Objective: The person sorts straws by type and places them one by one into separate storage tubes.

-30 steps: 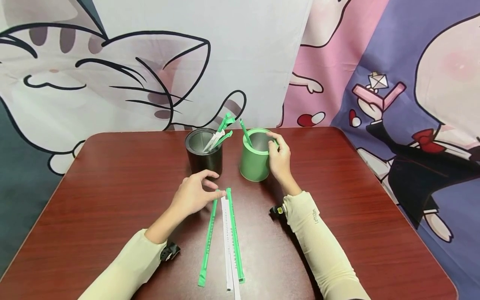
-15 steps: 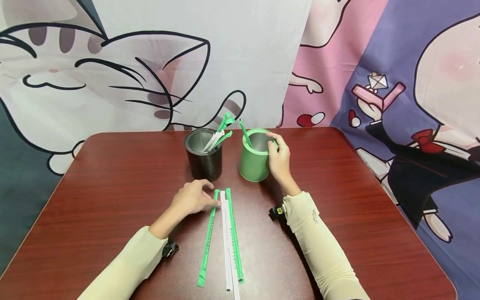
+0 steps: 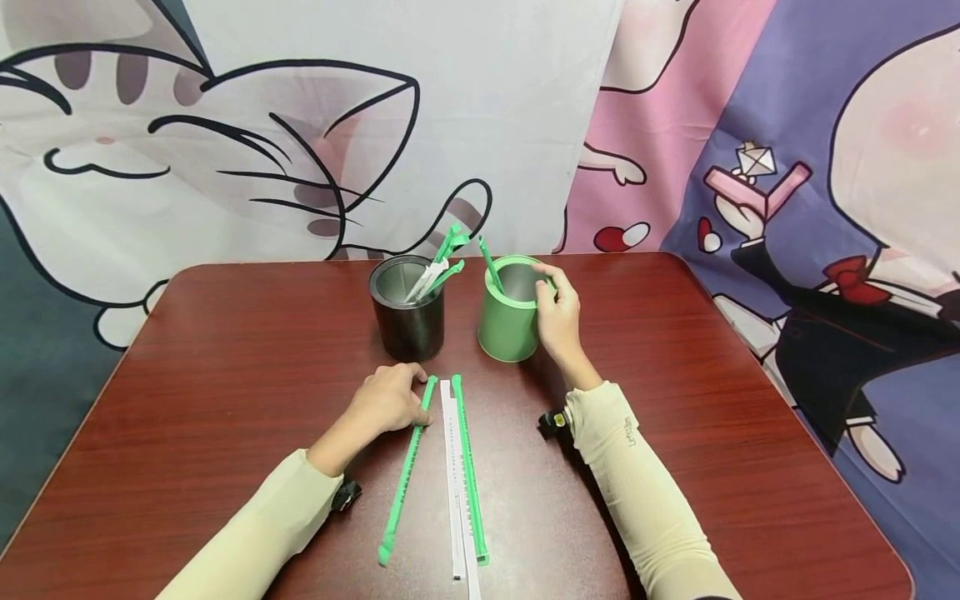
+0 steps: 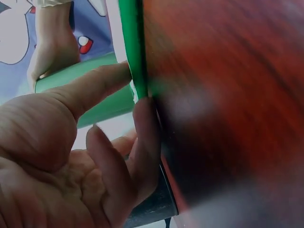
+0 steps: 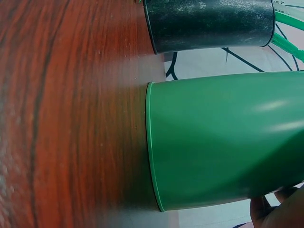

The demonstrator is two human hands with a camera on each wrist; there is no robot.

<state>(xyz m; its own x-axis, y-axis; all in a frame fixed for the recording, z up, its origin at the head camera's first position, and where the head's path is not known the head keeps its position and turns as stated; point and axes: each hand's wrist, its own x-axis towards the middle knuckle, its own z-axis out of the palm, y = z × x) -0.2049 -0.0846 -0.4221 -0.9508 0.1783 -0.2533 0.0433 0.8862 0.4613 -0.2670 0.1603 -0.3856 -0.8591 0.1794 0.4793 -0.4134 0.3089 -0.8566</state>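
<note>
On the table lies a green paper-wrapped straw (image 3: 401, 492), its far end pinched between the thumb and a finger of my left hand (image 3: 386, 400). In the left wrist view the thumb meets the straw (image 4: 133, 42) from one side and a finger from the other. My right hand (image 3: 558, 312) holds the green cup (image 3: 506, 329) by its right rim, thumb outside and fingertips at the edge. That cup stands upright with one green straw (image 3: 491, 267) leaning in it. In the right wrist view only a few fingers (image 5: 285, 211) show beside the cup.
A black cup (image 3: 408, 325) stands left of the green one, holding several green and white wrapped straws (image 3: 442, 258). White wrapped straws (image 3: 452, 483) and another green straw (image 3: 471, 475) lie right of the pinched one. Behind the brown table (image 3: 247, 358) hangs a cartoon cloth (image 3: 510, 108).
My left hand has drawn back toward me and taken hold of the left green straw, whose near end has swung left. The right hand stays on the green cup.
</note>
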